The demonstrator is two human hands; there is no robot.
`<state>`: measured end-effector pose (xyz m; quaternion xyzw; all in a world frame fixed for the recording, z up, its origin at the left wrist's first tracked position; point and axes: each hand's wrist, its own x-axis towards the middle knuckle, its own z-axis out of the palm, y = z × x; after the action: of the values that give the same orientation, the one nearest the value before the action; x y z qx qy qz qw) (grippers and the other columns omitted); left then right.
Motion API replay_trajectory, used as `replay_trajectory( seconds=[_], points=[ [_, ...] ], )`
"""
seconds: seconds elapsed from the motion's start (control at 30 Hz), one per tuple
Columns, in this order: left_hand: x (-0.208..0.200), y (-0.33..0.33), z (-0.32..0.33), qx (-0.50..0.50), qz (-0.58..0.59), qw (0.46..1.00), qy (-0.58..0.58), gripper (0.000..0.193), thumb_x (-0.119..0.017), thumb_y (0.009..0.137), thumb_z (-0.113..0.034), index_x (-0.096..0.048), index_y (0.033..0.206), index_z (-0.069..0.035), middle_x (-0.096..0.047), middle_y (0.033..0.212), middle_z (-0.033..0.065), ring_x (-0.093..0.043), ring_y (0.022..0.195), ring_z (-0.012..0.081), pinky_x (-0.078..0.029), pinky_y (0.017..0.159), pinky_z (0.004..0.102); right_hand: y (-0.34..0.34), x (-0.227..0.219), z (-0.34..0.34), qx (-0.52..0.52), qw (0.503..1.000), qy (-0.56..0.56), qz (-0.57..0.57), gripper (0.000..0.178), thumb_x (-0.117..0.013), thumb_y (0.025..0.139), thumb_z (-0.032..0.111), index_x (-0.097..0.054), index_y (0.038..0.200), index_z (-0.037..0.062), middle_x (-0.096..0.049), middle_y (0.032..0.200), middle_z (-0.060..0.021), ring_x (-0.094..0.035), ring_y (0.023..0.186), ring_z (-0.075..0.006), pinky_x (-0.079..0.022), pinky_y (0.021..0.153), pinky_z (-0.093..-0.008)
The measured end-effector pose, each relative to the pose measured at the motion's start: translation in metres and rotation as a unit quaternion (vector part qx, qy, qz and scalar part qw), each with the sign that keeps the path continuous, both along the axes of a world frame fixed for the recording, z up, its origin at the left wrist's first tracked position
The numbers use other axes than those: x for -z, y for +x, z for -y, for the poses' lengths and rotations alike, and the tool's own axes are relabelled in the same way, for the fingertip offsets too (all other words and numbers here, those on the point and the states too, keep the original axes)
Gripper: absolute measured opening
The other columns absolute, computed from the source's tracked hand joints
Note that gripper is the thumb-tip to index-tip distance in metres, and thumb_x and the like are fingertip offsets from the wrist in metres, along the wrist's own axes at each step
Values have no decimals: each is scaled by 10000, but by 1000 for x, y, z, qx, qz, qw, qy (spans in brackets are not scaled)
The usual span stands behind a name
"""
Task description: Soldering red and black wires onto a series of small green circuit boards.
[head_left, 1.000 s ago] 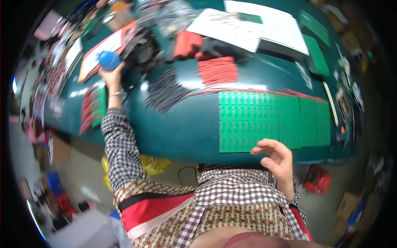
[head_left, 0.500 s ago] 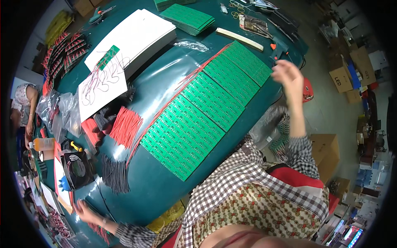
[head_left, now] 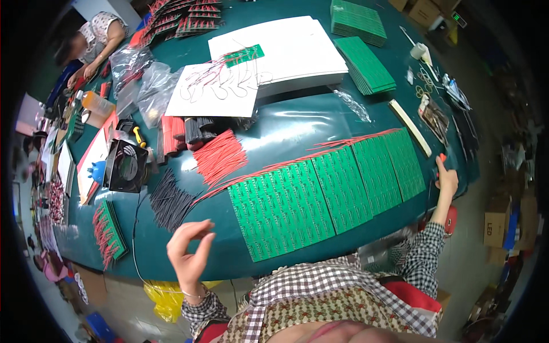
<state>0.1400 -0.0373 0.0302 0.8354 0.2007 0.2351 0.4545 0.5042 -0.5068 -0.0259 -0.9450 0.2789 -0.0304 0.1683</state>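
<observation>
My left hand [head_left: 190,251] is raised over the table's near edge, fingers curved and thumb apart, holding nothing. It is nearest to a heap of loose black wires [head_left: 171,200] and to the left end of the green circuit board panels [head_left: 283,211]. These lie flat in an overlapping row, with red wires [head_left: 274,166] along their far edge. At the right end of the table, my right hand [head_left: 448,182] has its fingers curled beside a small orange-tipped thing [head_left: 441,158]. The hand hides most of it, so its kind is unclear.
Behind lie cut red wires [head_left: 220,155], a white sheet stack [head_left: 280,46] with a wired green board [head_left: 245,56], and board stacks [head_left: 366,66]. A black fan [head_left: 127,166] and wired boards [head_left: 111,231] are at left. A pale bar [head_left: 410,128] lies right. Another person [head_left: 100,43] sits far left.
The view has turned, so the table sits differently. My left hand has come from the table's left side to near the black wires. My right hand has closed in on the orange-tipped thing.
</observation>
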Motion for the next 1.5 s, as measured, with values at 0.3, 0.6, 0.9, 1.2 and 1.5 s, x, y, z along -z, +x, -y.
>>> replay_trajectory(
  seconds=[0.3, 0.6, 0.9, 1.2, 1.5],
  points=[
    [14, 45, 31, 65, -1, 994, -83, 213, -650, 723, 69, -639, 930, 18, -652, 837, 113, -626, 730, 154, -491, 626, 227, 6, 40, 45, -7, 950, 92, 297, 468, -690, 725, 451, -592, 662, -2, -580, 617, -51, -528, 507, -124, -432, 495, -249],
    [25, 65, 57, 76, -88, 986, -121, 185, -633, 744, 72, -625, 928, 57, -644, 830, 116, -638, 733, 165, -498, 653, 237, -13, -15, 78, -122, 785, 496, 350, 240, -551, 847, 118, -634, 1009, -38, -629, 1021, -119, -630, 901, -221, -486, 768, -299],
    [36, 72, 68, 102, -85, 981, -141, 187, -629, 747, 81, -609, 932, 60, -629, 841, 118, -623, 752, 168, -502, 673, 247, -16, -22, 50, -314, 898, -17, 307, 368, -705, 699, 82, -614, 1055, 76, -632, 955, -72, -612, 860, -221, -473, 783, -290],
    [32, 80, 70, 144, -115, 976, -114, 230, -645, 712, 82, -615, 938, 54, -630, 839, 124, -618, 746, 169, -492, 671, 247, -14, -9, 46, -307, 896, 67, 314, 326, -698, 739, 123, -617, 1047, 51, -649, 956, -58, -611, 822, -146, -473, 736, -263],
    [37, 81, 66, 126, -101, 975, -153, 232, -644, 707, 74, -613, 937, 57, -615, 833, 127, -618, 748, 183, -494, 683, 256, -2, -28, 46, -84, 883, 383, 258, 243, -728, 743, 171, -654, 912, 12, -637, 780, -61, -621, 665, -139, -513, 589, -253]
  ],
)
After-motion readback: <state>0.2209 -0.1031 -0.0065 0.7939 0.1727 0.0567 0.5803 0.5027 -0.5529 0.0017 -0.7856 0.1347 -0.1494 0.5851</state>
